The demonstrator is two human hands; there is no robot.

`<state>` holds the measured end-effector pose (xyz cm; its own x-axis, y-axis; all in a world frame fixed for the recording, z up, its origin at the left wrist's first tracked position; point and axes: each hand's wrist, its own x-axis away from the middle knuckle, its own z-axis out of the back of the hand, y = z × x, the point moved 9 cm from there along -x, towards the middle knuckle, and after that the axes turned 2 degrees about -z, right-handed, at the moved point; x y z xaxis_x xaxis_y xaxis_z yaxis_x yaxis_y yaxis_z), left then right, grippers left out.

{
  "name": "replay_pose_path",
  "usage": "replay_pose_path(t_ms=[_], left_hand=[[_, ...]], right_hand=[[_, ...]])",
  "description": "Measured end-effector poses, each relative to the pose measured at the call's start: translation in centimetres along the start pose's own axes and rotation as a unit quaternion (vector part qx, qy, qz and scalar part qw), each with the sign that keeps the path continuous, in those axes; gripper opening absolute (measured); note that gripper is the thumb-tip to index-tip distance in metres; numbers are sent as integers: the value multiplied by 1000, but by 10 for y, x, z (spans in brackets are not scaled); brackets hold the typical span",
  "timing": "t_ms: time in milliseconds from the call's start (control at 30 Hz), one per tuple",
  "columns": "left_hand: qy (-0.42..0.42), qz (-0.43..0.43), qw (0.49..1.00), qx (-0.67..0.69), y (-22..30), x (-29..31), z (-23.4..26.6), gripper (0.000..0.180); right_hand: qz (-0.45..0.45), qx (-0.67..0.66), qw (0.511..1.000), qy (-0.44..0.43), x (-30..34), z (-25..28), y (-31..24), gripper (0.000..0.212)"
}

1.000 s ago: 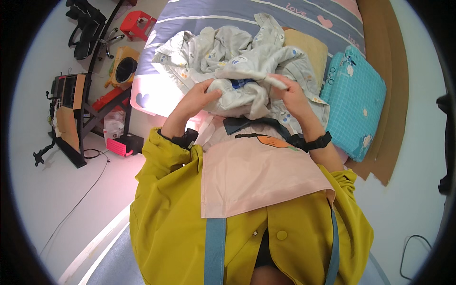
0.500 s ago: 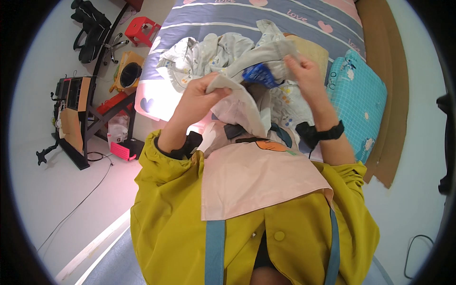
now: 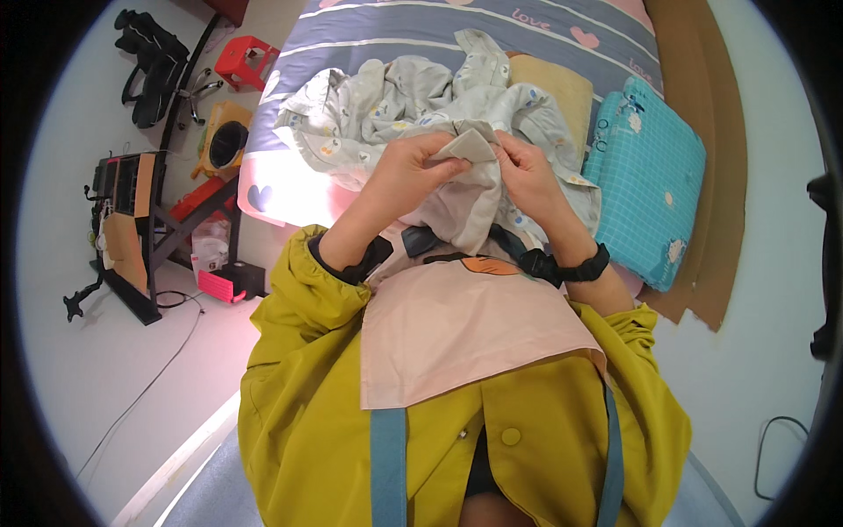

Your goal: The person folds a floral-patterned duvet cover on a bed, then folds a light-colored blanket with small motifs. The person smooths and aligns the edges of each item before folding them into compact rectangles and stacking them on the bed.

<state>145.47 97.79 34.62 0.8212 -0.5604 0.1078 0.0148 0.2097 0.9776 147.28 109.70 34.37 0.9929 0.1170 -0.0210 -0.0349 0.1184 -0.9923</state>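
Observation:
Over the near end of the bed, both hands are close together on the edge of a plain pale grey cloth. My left hand pinches a folded corner of it between thumb and fingers. Close by on the right, my right hand grips the same edge, its fingertips partly behind the fabric. The cloth hangs down towards my apron. Behind it lies a crumpled light grey cloth with a small coloured print; whether the two are one piece I cannot tell.
A tan cushion-like thing and a folded turquoise checked bundle lie to the right on the striped bedding. Brown cardboard lines the bed's right side. At left are a red stool, a black chair and a dark desk frame.
My hands have come together from wide apart, the right one moving left. The cloth's opening has closed up, and the blue thing seen inside it is hidden. The view has shifted slightly.

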Motion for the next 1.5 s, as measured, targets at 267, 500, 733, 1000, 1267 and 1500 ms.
replay_pose_path(t_ms=[267,500,733,1000,1267,1500], left_hand=[[-33,-103,992,-61,0,-4,-31,15],[-262,-85,961,-18,-7,-2,-38,22],[-293,-34,952,-86,-97,-44,17,24],[-282,-106,920,-251,-180,-70,17,53],[-348,-191,864,-310,-174,-102,-33,29],[-354,-179,892,-218,-114,-94,14,12]], right_hand=[[50,123,990,49,29,9,-13,13],[-18,188,974,126,61,15,-23,12],[46,156,955,248,127,34,-73,12],[45,207,912,352,176,23,-99,17],[19,171,898,405,206,20,-101,18],[9,15,805,593,311,72,-41,26]])
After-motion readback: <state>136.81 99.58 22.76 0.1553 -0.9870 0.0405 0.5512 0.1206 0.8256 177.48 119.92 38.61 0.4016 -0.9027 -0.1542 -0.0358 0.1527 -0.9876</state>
